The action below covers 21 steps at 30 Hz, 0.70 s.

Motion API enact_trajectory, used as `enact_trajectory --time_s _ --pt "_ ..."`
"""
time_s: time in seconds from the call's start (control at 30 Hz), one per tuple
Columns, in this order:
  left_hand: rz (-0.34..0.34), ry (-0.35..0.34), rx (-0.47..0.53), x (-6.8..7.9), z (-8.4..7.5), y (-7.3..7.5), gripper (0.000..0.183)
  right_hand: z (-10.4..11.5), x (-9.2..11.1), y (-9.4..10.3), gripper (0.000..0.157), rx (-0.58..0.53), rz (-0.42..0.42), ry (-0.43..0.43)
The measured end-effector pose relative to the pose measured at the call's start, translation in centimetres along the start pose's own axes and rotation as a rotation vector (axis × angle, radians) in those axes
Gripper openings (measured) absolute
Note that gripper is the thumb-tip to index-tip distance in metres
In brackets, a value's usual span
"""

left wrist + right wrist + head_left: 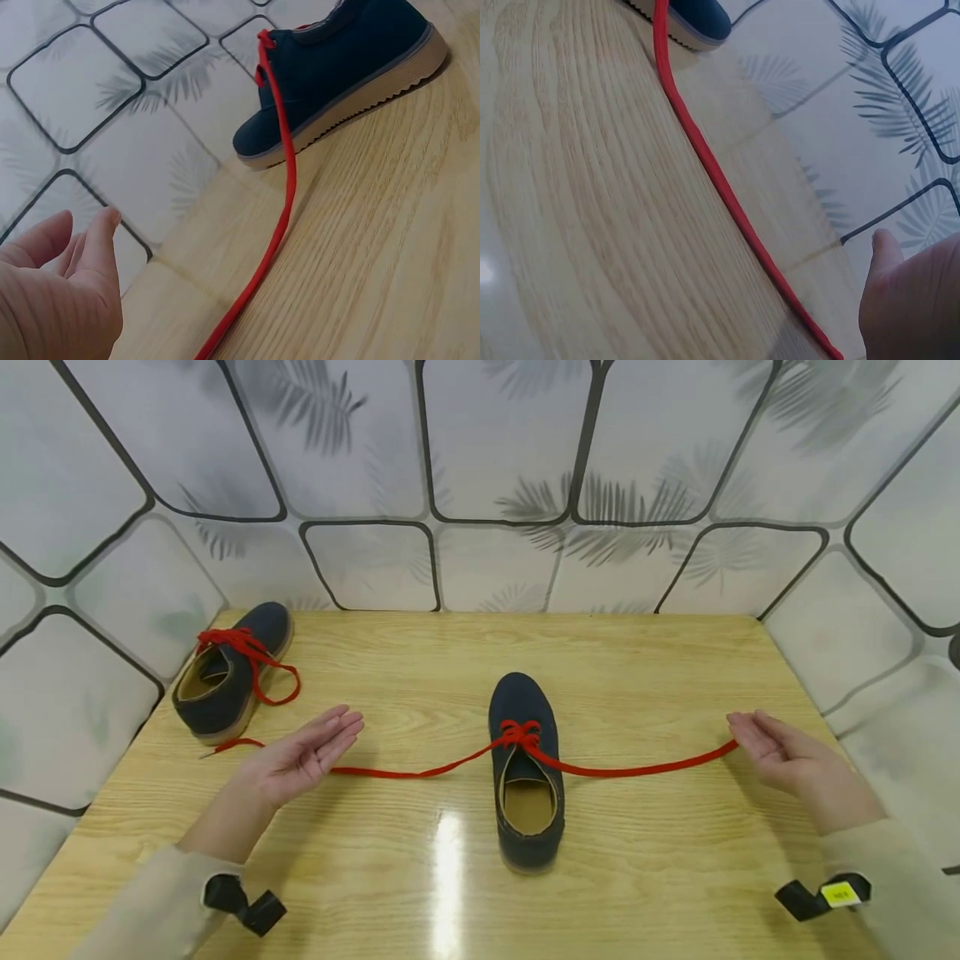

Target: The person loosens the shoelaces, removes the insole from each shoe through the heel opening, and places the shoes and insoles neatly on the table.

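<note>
A navy shoe (519, 693) rests on the wooden table with its toe pointing away from me. Its red lace (622, 772) is tied in a crossing knot over the tongue, and the two ends stretch out left and right. My left hand (303, 762), fingers extended, hovers over the left lace end, which passes behind it and reappears with its tip by the other shoe. On the right, my right hand (783, 760) has relaxed fingers right where the other lace end disappears. In the right wrist view this lace (712, 169) runs down beside the hand (915, 300).
A second navy shoe (217, 697) with a tied red lace (240, 641) stands at the table's back left. Patterned white panels (495, 564) with dark lines and leaf prints enclose the back and sides of the wooden table (637, 677).
</note>
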State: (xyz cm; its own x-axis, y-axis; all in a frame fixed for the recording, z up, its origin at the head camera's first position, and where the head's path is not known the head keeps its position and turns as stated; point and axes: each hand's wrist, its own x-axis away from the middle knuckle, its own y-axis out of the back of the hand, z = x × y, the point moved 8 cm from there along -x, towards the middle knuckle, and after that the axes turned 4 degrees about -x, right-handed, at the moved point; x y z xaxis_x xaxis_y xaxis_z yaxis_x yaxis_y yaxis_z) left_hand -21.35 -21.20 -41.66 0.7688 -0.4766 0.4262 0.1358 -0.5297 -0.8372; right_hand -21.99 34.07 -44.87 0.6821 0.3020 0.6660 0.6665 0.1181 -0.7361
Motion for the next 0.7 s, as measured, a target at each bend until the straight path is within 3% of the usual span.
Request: enact_trajectory --time_s 0.17,0.4,0.7 --pt "-0.010 0.018 -0.104 -1.1 1.2 -0.8 0.025 -1.9 -1.0 -0.6 0.026 0.130 0.006 -0.046" --pt "0.021 0.062 -0.254 -2.5 2.8 -2.4 0.066 -4.8 -2.1 -1.9 0.028 0.338 0.034 -0.100" --pt "0.020 0.092 -0.537 -4.2 4.2 -4.1 0.057 -9.0 -2.6 -3.2 0.026 0.497 0.008 -0.148"
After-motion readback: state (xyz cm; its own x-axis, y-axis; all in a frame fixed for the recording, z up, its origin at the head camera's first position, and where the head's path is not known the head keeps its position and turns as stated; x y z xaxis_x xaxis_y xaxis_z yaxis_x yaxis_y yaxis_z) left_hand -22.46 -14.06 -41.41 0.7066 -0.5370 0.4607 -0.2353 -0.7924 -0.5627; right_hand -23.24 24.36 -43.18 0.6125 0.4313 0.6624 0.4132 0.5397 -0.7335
